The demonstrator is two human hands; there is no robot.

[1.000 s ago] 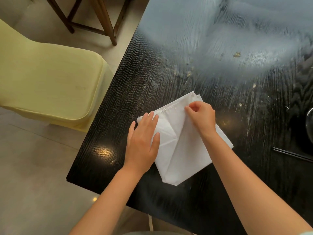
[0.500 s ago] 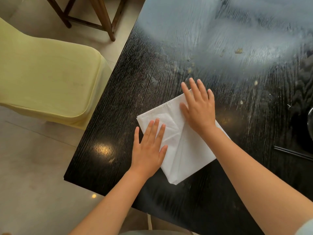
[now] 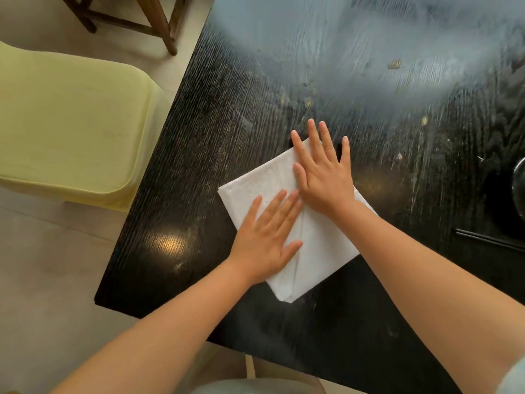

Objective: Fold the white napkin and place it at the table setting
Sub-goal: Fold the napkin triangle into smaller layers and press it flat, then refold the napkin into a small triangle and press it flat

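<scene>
white cloth on black wood: in the head view, the only one, the white napkin lies flat as a folded rectangle near the table's near-left corner, turned so its long axis runs from far-left to near-right. both hands lie on it, palms down, fingers straight, gripping nothing. the left hand presses the near-left half; the right hand presses the far end, its fingertips reaching past the napkin's far edge onto the wood. the two hands nearly touch at the middle.

what looks like the setting, a pair of dark chopsticks and a round rim cut by the frame's right edge, lies well to the right of the napkin. so the right hand looks the nearer one for carrying it across. a pale yellow chair stands left of the table.
</scene>
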